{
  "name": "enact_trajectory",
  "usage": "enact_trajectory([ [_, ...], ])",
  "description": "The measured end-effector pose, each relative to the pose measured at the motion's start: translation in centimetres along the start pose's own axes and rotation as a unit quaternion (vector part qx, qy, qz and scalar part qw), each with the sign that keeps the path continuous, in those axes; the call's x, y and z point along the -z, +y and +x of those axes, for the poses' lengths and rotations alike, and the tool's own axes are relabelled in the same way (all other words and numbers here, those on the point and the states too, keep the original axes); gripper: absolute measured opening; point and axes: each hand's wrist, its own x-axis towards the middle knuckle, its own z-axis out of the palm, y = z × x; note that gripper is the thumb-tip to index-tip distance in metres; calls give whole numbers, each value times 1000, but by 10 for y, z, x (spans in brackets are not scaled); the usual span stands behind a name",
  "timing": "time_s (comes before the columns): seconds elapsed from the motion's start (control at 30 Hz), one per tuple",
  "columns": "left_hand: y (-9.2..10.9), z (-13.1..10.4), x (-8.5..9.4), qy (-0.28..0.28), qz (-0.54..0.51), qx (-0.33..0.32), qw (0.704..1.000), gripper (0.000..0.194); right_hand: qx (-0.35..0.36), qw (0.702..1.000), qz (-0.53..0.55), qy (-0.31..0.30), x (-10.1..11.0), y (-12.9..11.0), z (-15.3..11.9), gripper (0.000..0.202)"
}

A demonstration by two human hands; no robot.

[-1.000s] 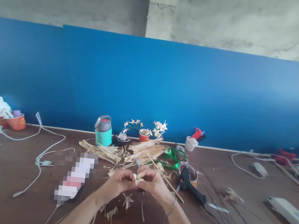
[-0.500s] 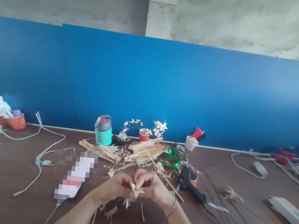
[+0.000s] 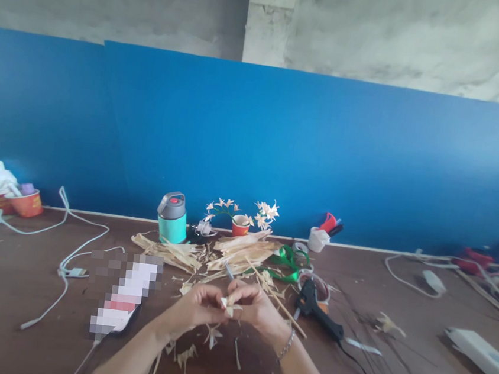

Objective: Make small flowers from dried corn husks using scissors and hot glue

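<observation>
Between my two hands is a small cream-coloured husk flower (image 3: pixel 231 309) with pointed petals. My left hand (image 3: pixel 199 309) pinches it from the left with thumb and forefinger. My right hand (image 3: pixel 255 311), fingers curled, grips its other side. Another pale flower (image 3: pixel 212 336) lies on the table just below my hands. Scraps of husk (image 3: pixel 187 356) are scattered lower left of it. Beyond my fingers lie sheets of dried husk (image 3: pixel 242 253) and a thin stick (image 3: pixel 279 304).
A black glue gun (image 3: pixel 319 313) with its cord and green ribbon (image 3: pixel 288 262) lie on the right. Behind stand a teal flask (image 3: pixel 172 226), a red cup (image 3: pixel 240 228) with flower sprays and a white cup of tools (image 3: pixel 317 240). White cables (image 3: pixel 67 251) run across the left side.
The flower has turned a little in my fingertips. My hands have barely shifted, and the flower on the table below shows more fully now.
</observation>
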Motion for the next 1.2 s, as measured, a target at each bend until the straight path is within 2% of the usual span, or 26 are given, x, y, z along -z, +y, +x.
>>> enact_trajectory([
  [0.23,4,1,-1,16,-7,-51,999,18,-37,999,5,16,0,3,0,33],
  [0.43,-2,6,3,154,-46,-43,986,20,-13,994,-42,98,1,7,5,27],
  [0.53,-4,8,5,178,-78,-39,980,21,-38,989,-113,83,-1,13,6,31],
  [0.63,-5,10,10,185,-92,-56,977,21,-88,966,-237,53,2,21,8,15],
  [0.7,-7,12,14,189,-103,-68,974,20,-92,937,-326,84,8,21,10,27],
  [0.73,-8,13,15,189,-105,-70,974,20,-82,917,-371,125,12,19,10,30],
  [0.77,-10,13,17,189,-105,-67,974,20,-63,887,-422,175,18,14,10,31],
  [0.83,-12,14,18,187,-107,-57,975,21,-43,810,-530,249,31,-2,7,25],
  [0.97,-14,16,15,184,-114,-33,976,24,-167,663,-677,272,59,-39,-16,25],
  [1.03,-14,17,13,187,-119,-24,975,25,-251,585,-710,301,71,-49,-31,34],
  [1.07,-15,17,12,189,-123,-23,974,25,-286,556,-713,317,76,-51,-37,39],
  [1.13,-15,17,10,189,-134,-24,972,25,-344,526,-704,330,83,-48,-47,46],
  [1.2,-14,17,9,184,-145,-23,972,24,-365,531,-693,323,89,-41,-54,46],
])
